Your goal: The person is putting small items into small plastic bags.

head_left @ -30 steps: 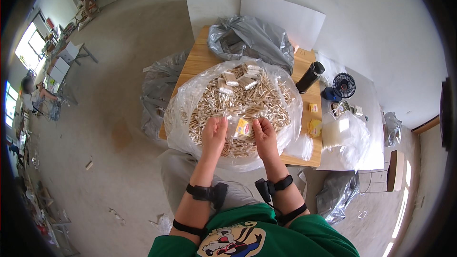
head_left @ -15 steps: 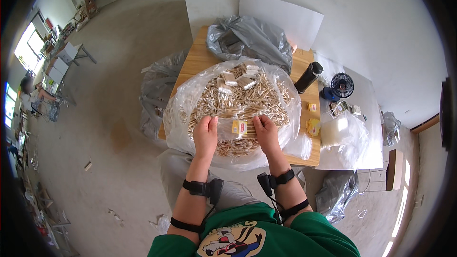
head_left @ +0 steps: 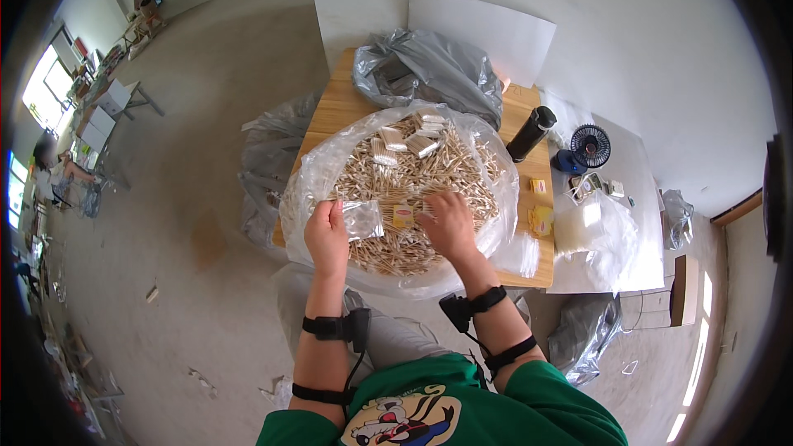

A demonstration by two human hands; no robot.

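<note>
My left hand [head_left: 327,241] pinches the edge of a small clear plastic pouch [head_left: 363,221] above the heap. Over the cotton swabs [head_left: 396,175], my right hand [head_left: 450,227] has its fingers apart, with the tips close to the loose sticks. A small yellow label card [head_left: 403,215] lies between pouch and right hand, among the swabs. The swabs fill a large clear plastic bag [head_left: 307,186] with its mouth spread wide. Several bundled packs of swabs [head_left: 394,139] rest on the far part of the heap.
The wooden table [head_left: 337,101] also bears a grey plastic bag [head_left: 446,66], a black bottle [head_left: 532,134], yellow cards [head_left: 540,220] and clear pouches [head_left: 519,256]. To the right, a white surface carries a small fan [head_left: 591,146] and more clear plastic [head_left: 607,244]. People sit far left.
My hands have moved apart. The left has drawn the clear pouch leftward; the right has let go of the pouch and opened over the swabs. The yellow card now lies outside the left hand's grip.
</note>
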